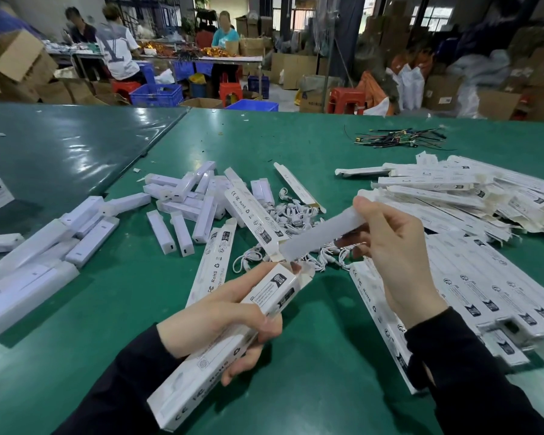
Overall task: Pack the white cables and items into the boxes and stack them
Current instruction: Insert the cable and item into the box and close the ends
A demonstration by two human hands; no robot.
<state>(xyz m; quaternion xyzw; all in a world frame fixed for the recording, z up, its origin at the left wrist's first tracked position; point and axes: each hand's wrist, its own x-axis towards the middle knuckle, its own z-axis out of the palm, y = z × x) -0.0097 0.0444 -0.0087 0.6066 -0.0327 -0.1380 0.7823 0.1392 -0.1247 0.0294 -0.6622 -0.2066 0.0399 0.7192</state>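
Between the two hands, low over the green table (pixel 296 356), a long white printed box (pixel 233 337) is held slanting up and away, its open end with loose flaps pointing toward the incoming piece; the left hand (pixel 220 318) wraps round its middle, thumb on the top face and fingers curled beneath, which keeps the mouth steady and aimed. The right hand (pixel 396 262) pinches the far end of a frosted white bar (pixel 324 235) between thumb and curled fingers, holding it tilted so its lower end sits right at the box mouth, apparently about to slide in; whether the tip is already inside I cannot tell. Just beyond the bar's lower end lies a tangle of white cables (pixel 296 215), near enough to reach after the bar is seated. Farther out from the left hand, loose white bars (pixel 189 199) lie scattered, with larger ones piled off to that hand's outer side. Under and beyond the right hand, flat printed boxes (pixel 484 277) lie in overlapping rows, probably the supply of unfolded cartons, with a rougher heap of them farther out. Far past the right hand lies a bundle of dark wires (pixel 399 139). Judging by this, packing is in mid-run and stacking is not yet begun for this box
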